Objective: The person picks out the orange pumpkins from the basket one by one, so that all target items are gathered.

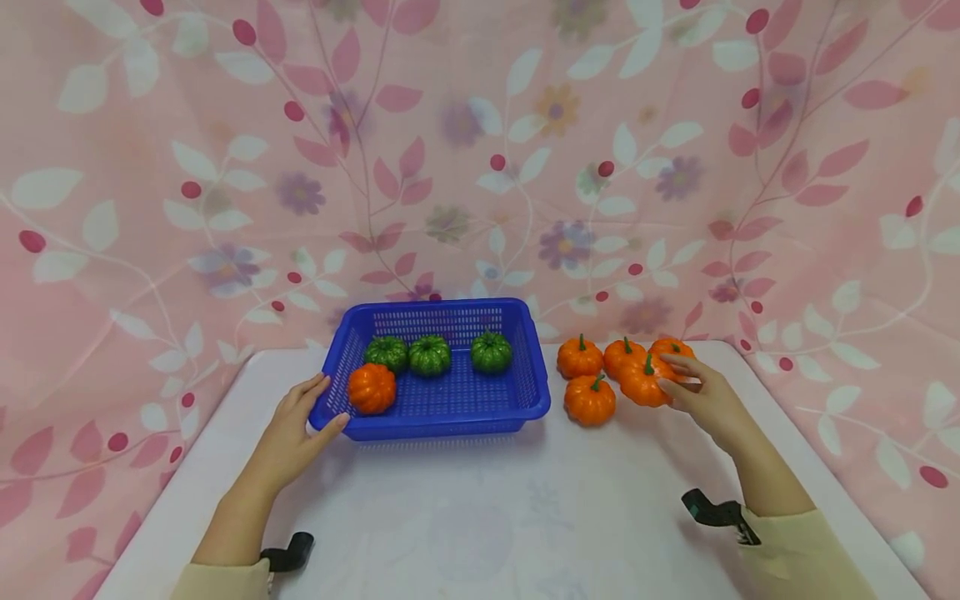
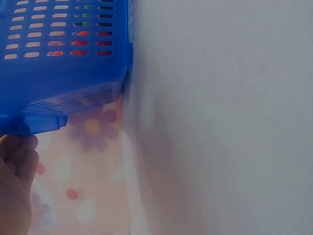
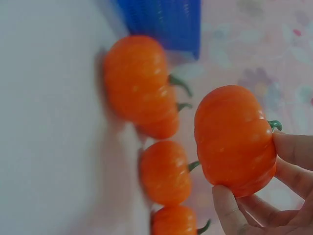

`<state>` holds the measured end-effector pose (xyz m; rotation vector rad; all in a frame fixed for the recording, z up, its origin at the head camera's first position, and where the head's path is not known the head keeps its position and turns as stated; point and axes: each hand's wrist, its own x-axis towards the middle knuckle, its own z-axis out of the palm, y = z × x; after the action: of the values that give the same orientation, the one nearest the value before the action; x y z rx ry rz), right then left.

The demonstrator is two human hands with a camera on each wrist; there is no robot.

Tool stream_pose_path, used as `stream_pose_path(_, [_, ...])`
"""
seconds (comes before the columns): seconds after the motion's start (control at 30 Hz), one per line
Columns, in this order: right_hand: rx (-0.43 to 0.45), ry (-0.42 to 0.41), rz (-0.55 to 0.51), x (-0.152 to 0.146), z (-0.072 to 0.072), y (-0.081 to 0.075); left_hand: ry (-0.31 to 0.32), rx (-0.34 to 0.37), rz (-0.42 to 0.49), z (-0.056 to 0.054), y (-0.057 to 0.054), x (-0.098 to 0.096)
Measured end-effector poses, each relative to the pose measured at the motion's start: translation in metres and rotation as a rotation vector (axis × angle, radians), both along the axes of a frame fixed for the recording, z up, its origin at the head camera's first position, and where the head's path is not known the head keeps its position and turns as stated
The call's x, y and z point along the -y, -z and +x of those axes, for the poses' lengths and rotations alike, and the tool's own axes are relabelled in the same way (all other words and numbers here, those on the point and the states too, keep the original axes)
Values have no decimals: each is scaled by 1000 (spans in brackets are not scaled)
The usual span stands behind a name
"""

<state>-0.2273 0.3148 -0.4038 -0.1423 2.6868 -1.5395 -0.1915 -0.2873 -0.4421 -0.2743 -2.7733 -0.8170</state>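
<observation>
My right hand (image 1: 701,400) holds an orange toy pumpkin (image 3: 234,139) with a green stem between thumb and fingers, raised off the white table. Several more orange pumpkins (image 1: 590,401) lie close by it, right of the blue plastic basket (image 1: 450,427). Inside the basket are three green pumpkins (image 1: 491,352) and one orange pumpkin (image 1: 372,388) near the front left. My left hand (image 1: 288,437) is spread around the basket's front left corner, thumb by the front rim and fingers at the left side. In the left wrist view its fingertips (image 2: 30,143) meet the rim, fairly straight.
The white table (image 1: 465,517) spreads out in front of the basket. A pink floral cloth (image 1: 465,167) hangs behind and at both sides. Black wrist mounts (image 1: 288,552) stick out from both sleeves over the table.
</observation>
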Motion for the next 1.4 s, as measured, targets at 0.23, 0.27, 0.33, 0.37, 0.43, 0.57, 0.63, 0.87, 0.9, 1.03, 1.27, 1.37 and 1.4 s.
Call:
stream_pose_path(0.23, [79,-13,-42,-13,-6,24,-7,15,-4,0,-2,-1])
stream_pose_path(0.27, [91,-12,-42,-14,-6,26,-8,22,-4,0,-2,-1])
stream_pose_path(0.33, [111,-9,-39,-15,-8,31,-10,31,-5,0,-2,-1])
stream_pose_path(0.37, [117,-7,-37,-15,-8,33,-11,33,-4,0,-2,-1])
stream_pose_path(0.43, [127,-1,-38,-15,-10,36,-13,36,-5,0,-2,-1])
stream_pose_path(0.57, [134,-6,-47,-13,-11,42,-17,38,-3,1,-1,-1])
stream_pose_path(0.63, [133,-5,-41,-13,-11,44,-18,39,-1,1,-1,-1])
stream_pose_path(0.87, [157,3,-21,-14,-12,52,-12,37,10,0,0,-1])
stream_pose_path(0.9, [162,2,-25,-14,-13,53,-12,36,11,0,0,-1])
stream_pose_path(1.03, [178,-8,-35,-15,-14,55,-11,24,7,0,0,-1])
stream_pose_path(1.27, [204,-8,-22,-14,-15,53,-13,26,3,0,1,0])
stream_pose_path(1.37, [205,-9,-14,-13,-16,53,-14,31,4,0,0,0])
stream_pose_path(1.4, [206,-8,-13,-13,-16,53,-13,32,3,0,0,0])
